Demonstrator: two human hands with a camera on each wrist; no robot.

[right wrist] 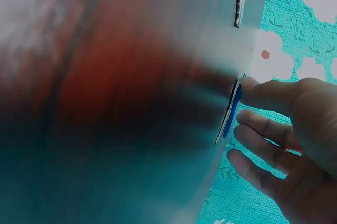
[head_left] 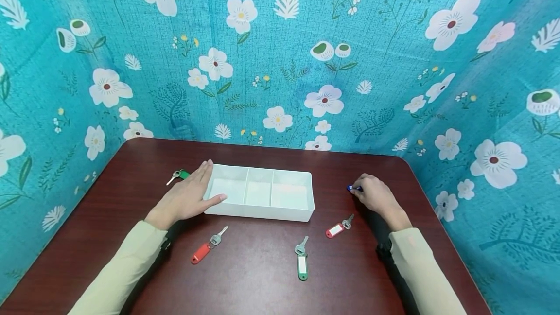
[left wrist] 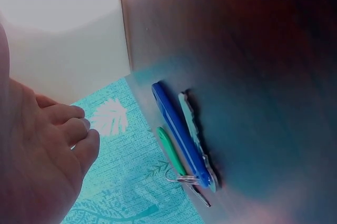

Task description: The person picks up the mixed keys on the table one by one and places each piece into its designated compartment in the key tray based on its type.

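Note:
My left hand (head_left: 185, 196) lies against the left end of a white three-compartment tray (head_left: 262, 212), its fingers straight and its thumb over the front rim. Left of that hand is a key with a green tag (head_left: 184, 174). The left wrist view also shows a key with a blue tag (left wrist: 179, 132) beside the green one, hidden by the hand in the head view. To the right of the tray, my right hand (head_left: 377, 194) pinches a key with a blue tag (head_left: 350, 187) low at the tabletop. In the right wrist view the thumb (right wrist: 268, 93) is on one end of it.
In front of the tray lie a key with a red tag (head_left: 201, 253) on the left and one with a green tag (head_left: 302, 267) near the middle. Another red-tagged key (head_left: 335, 230) is close to the right forearm. A blue floral cloth (head_left: 280, 62) surrounds the dark table (head_left: 245, 286).

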